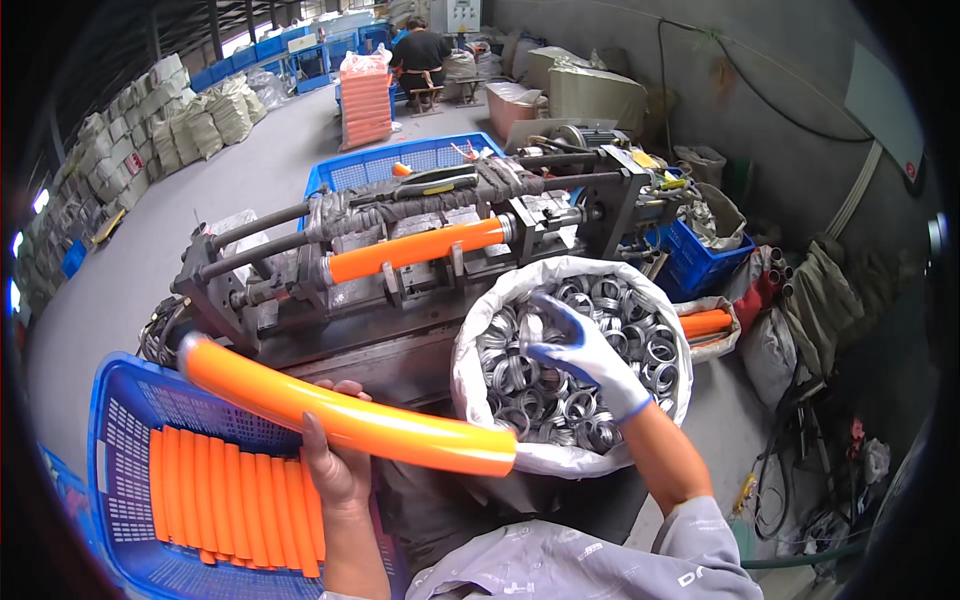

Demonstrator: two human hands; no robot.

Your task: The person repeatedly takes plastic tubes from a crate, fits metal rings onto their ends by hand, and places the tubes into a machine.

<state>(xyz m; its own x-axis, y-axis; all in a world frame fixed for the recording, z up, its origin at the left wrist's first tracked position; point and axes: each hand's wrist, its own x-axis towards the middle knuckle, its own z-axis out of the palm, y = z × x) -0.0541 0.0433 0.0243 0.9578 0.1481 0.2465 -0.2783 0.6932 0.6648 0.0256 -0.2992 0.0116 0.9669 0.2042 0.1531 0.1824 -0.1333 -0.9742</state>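
My left hand (335,450), bare, grips a long orange hose piece (330,410) from below and holds it across the front of the grey pressing machine (420,250). My right hand (585,355) wears a white glove with blue fingertips. It reaches into a white sack (480,400) full of several metal rings (620,310) and its fingers rest on them; whether it holds one I cannot tell. Another orange hose piece (415,250) lies clamped in the machine.
A blue crate (125,420) at lower left holds several orange hose pieces (235,495). A second blue crate (400,160) stands behind the machine, a smaller one (700,265) to its right. A person sits far back by stacked orange pieces (367,105). Sacks line the left wall.
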